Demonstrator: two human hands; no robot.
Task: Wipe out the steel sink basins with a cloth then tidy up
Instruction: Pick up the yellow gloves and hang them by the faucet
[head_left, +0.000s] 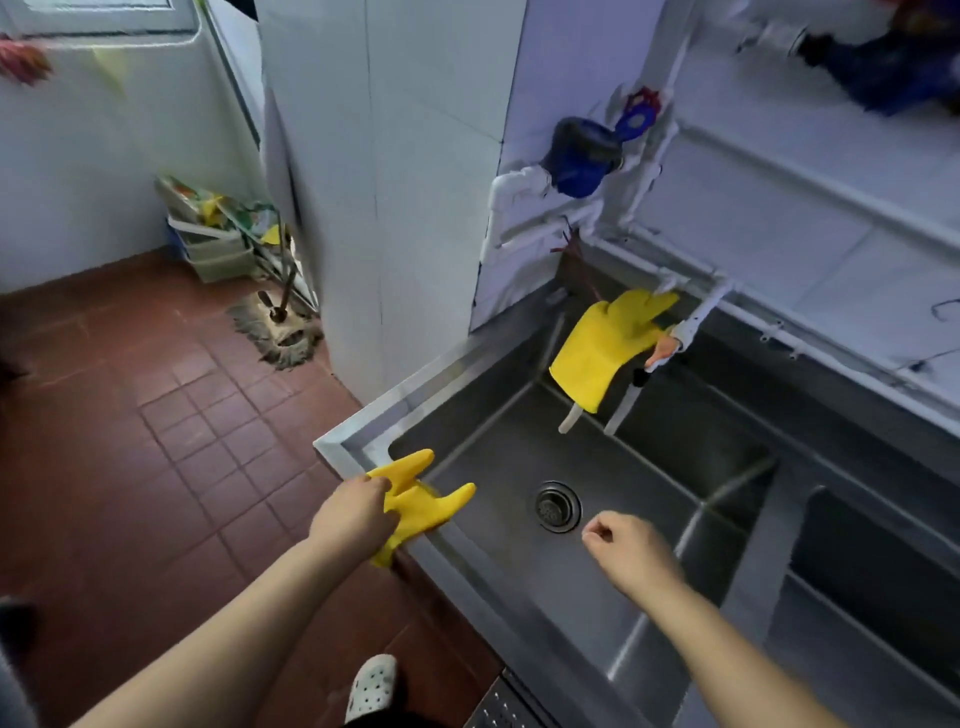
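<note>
A steel sink (363, 434) with two basins fills the right half of the view; the left basin has a round drain (557, 506). My left hand (353, 514) grips a yellow rubber glove (421, 499) at the sink's front-left rim. A second yellow glove (602, 348) hangs over the white tap pipe (696, 317) at the back of the left basin. My right hand (626, 545) hovers over the left basin near the drain, fingers curled, holding nothing. No cloth is visible.
The second basin (883, 582) lies to the right behind a steel divider. White pipes and a blue water meter (582, 156) run along the tiled wall. A mop (283, 332) and stacked bins (218, 244) stand on the red tile floor at left.
</note>
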